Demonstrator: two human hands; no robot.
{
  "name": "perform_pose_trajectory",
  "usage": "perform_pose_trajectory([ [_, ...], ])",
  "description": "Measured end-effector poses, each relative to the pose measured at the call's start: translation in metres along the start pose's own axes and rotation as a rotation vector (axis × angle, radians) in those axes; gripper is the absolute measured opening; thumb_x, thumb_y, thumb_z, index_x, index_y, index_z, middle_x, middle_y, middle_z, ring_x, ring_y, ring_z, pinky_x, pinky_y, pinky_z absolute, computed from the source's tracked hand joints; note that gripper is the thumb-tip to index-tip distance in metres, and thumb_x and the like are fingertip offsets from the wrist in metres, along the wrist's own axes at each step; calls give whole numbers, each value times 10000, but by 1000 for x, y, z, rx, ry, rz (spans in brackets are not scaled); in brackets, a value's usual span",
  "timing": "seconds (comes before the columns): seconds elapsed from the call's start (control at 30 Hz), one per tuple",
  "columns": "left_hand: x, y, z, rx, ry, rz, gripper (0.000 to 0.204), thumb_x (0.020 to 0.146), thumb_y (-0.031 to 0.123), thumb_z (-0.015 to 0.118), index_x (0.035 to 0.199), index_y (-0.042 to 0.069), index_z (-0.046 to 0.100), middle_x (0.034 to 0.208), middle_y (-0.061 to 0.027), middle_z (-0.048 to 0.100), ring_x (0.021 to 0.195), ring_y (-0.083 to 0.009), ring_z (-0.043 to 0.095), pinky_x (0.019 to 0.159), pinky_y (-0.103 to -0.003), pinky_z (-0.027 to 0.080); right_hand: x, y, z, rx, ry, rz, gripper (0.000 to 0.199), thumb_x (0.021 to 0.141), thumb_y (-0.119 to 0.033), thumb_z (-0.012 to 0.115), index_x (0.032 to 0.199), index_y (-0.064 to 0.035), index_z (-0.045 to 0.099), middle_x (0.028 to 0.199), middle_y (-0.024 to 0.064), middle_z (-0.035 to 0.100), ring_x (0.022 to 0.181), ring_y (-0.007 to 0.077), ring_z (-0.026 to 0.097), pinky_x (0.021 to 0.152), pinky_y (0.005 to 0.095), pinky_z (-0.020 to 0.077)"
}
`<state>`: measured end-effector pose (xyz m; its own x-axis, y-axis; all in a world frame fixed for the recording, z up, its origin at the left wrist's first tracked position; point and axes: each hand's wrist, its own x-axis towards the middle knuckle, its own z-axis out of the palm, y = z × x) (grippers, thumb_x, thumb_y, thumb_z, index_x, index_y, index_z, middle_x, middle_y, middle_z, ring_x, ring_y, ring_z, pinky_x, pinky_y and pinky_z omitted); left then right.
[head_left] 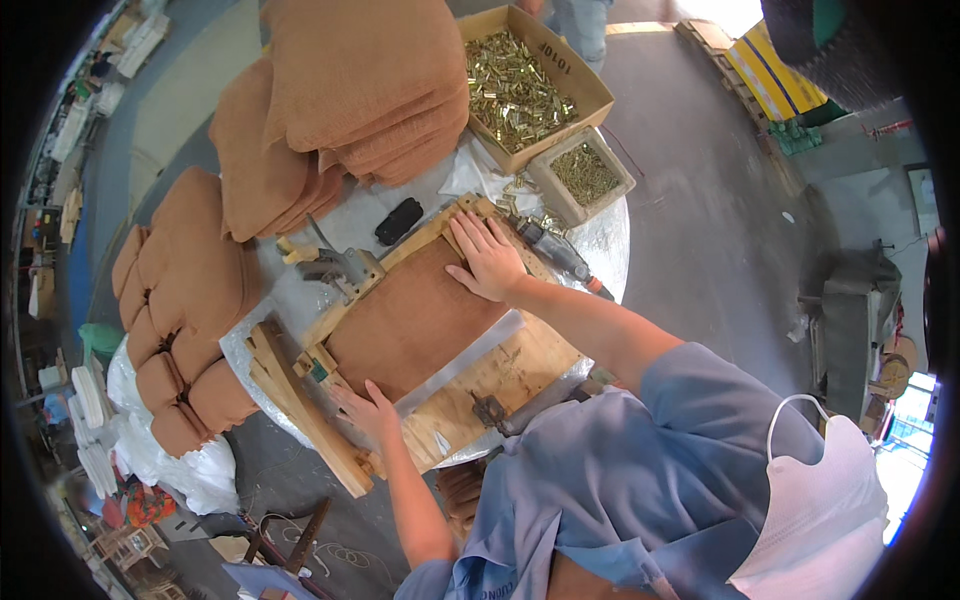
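Observation:
A brown fabric-covered panel (400,325) lies flat inside a wooden frame jig (385,268) on a plywood base (520,375). My right hand (490,258) lies with fingers stretched over the panel's far right corner and the jig's rail. At the near left corner, my left hand (368,412) rests open, fingers extended against the panel's edge. A metal toggle clamp (345,268) sits on the jig's far left side, its handle raised. Just beyond my right hand lies a power driver (558,250). Another metal clamp (492,410) is on the near edge, close to my body.
Stacked brown fabric panels (370,80) rise at the far left, with bundled brown cushions (190,290) beside them. A cardboard box (565,75) of brass-coloured metal pieces and a grey tub (610,185) of screws stand far right. A black object (400,220) and wooden strips (305,410) lie near the jig.

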<state>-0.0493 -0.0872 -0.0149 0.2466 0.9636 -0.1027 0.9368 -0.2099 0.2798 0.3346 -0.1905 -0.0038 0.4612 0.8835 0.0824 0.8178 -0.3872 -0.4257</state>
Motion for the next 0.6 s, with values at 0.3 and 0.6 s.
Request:
perform_pose_trajectory([
  [0.3,9,-8,16,125,91,135,801,1152,471,403,1679,-97,200,1745,-333,214,1635,-464,215,1325,-586,189,3,-2,7,-109,-48,13,845,1065,-546,520,1694,-37,278,1754,181,297,1643,352,245,1336,557,169],
  [0.6,133,0,-16,-9,153,450,733,1127,466,500,1641,-42,377,1697,-291,369,1593,-455,324,1305,-571,274,18,-5,4,-57,1,-3,855,1055,-547,535,1702,-60,262,1744,160,326,1633,324,273,1342,528,191],
])
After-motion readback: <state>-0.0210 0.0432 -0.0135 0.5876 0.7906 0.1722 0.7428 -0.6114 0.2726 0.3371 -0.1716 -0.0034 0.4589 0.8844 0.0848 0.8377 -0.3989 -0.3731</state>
